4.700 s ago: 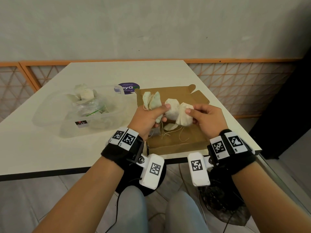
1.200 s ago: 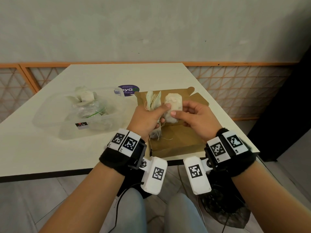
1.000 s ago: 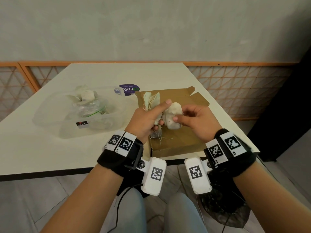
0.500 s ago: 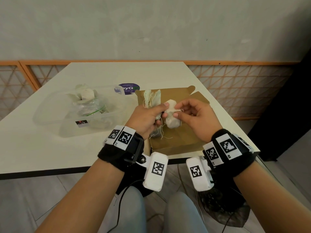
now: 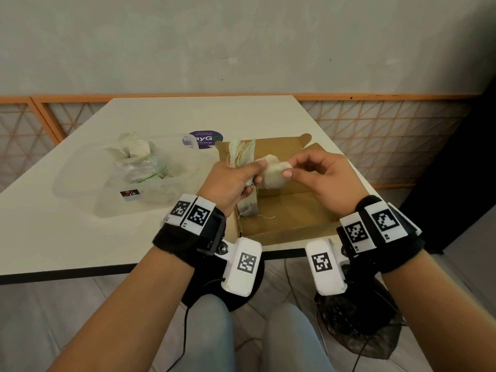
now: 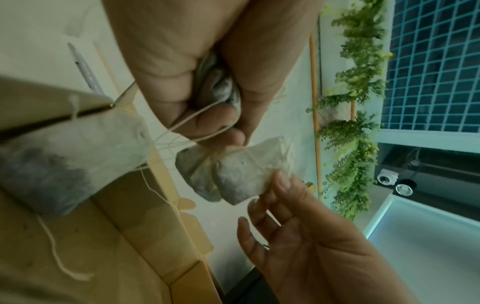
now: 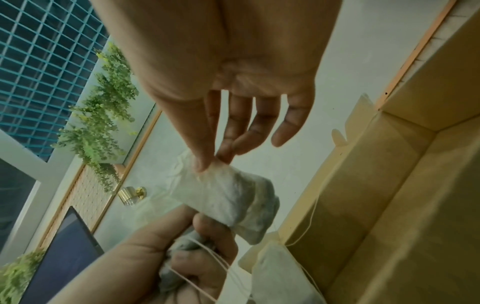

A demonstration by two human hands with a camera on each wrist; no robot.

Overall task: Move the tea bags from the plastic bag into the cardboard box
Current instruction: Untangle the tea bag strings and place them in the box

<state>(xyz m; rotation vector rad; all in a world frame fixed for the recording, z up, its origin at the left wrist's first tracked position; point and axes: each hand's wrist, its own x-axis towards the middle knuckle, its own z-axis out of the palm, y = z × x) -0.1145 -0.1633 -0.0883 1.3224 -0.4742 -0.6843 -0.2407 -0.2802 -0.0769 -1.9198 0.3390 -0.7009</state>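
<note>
My left hand [image 5: 230, 181] grips a bunch of tea bags [image 5: 241, 154] above the open cardboard box [image 5: 290, 218], their strings tangled through its fingers [image 6: 207, 121]. One tea bag [image 5: 248, 206] dangles below the fist by its string into the box. My right hand [image 5: 322, 175] pinches the corner of another white tea bag [image 5: 273, 173] between thumb and fingertips [image 7: 205, 162], pulling it sideways from the bunch. The same tea bag [image 6: 241, 170] is knotted with string in the left wrist view. The plastic bag [image 5: 145, 167] with more tea bags lies at the left.
The plastic bag sits in a clear plastic tub [image 5: 112, 189] on the white table [image 5: 67, 232]. A purple round sticker [image 5: 205, 139] lies behind the box. The box stands near the table's front right corner. An orange lattice railing [image 5: 375, 135] runs behind the table.
The right hand had held two bags, then one; it has now drawn that bag slightly right and up, away from the left fist. The left hand stays gripping its bunch.
</note>
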